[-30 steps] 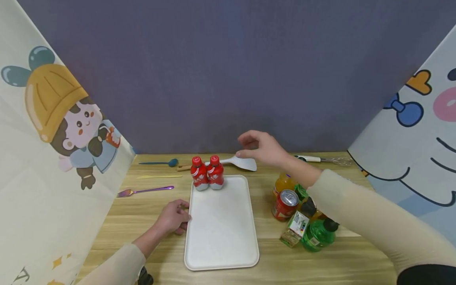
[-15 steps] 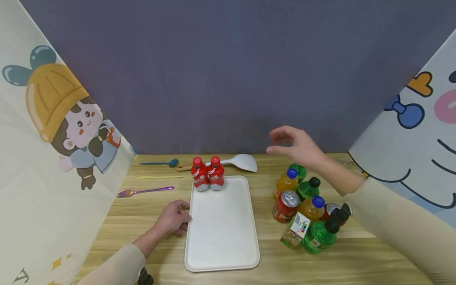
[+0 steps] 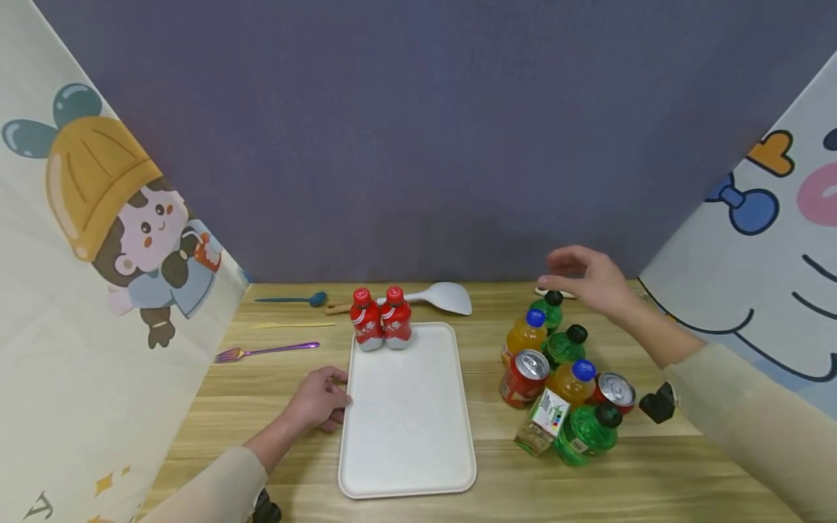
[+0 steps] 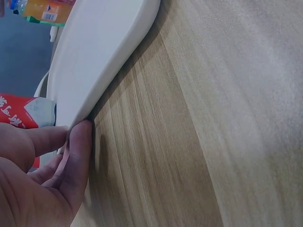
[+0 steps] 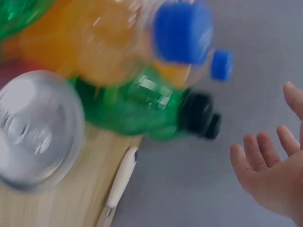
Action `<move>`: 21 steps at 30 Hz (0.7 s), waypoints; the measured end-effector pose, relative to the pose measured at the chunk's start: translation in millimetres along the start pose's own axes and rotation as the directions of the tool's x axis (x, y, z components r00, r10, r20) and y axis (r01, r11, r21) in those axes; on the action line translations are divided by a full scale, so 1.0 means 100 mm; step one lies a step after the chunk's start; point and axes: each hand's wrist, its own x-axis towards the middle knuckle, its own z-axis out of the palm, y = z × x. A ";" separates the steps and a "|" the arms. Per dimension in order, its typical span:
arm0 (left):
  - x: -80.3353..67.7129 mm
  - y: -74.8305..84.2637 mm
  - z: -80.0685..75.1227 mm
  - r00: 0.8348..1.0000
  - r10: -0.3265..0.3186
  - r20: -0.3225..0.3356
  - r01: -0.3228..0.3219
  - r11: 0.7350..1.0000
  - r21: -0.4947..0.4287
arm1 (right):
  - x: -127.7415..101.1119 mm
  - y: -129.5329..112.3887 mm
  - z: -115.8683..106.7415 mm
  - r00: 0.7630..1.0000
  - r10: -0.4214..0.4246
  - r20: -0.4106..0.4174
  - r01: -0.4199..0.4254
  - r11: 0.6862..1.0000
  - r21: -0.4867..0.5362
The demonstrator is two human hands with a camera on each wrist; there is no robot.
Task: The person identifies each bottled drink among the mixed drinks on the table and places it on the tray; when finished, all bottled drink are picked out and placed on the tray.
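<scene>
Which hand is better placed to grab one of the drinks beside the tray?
Probably the right hand: it hovers open just above the far green bottle. The left hand rests against the tray edge.

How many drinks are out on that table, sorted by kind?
Red bottles on the white tray: 2
Green bottles: 3
Orange bottles: 2
Cans: 2
Small carton: 1
Total: 10

2 red bottles (image 3: pixel 381 318) stand on 1 white tray (image 3: pixel 405 436); right of it cluster 3 green bottles (image 3: pixel 585 430), 2 orange bottles (image 3: pixel 523 335), 2 cans (image 3: pixel 524 375), 1 carton (image 3: pixel 541 421); far left lie 1 fork (image 3: pixel 261 351), 1 teal spoon (image 3: pixel 294 298)
</scene>
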 end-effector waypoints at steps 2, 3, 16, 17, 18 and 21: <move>0.00 0.00 0.00 1.000 0.002 -0.003 -0.001 1.000 0.005 | -0.02 0.09 -0.04 1.000 0.021 -0.006 -0.021 1.000 -0.010; 0.00 0.01 0.00 1.000 0.002 -0.005 -0.002 1.000 0.008 | -0.03 0.13 -0.06 0.999 0.033 -0.009 -0.033 0.999 -0.011; 0.00 0.02 0.02 1.000 0.008 -0.011 -0.007 1.000 0.009 | -0.34 0.54 -0.19 0.998 0.058 0.033 -0.058 0.998 -0.005; 0.00 0.01 0.02 1.000 0.006 -0.011 -0.006 1.000 0.009 | -0.37 0.56 -0.18 0.997 0.060 0.044 -0.060 0.998 0.002; 0.00 0.01 0.02 1.000 0.007 -0.011 -0.007 1.000 0.007 | -0.40 0.58 -0.18 0.997 0.061 0.055 -0.061 0.998 0.006; 0.00 -0.01 0.02 1.000 0.011 -0.014 -0.011 1.000 0.003 | -0.48 0.64 -0.15 0.995 0.052 0.080 -0.053 0.998 0.014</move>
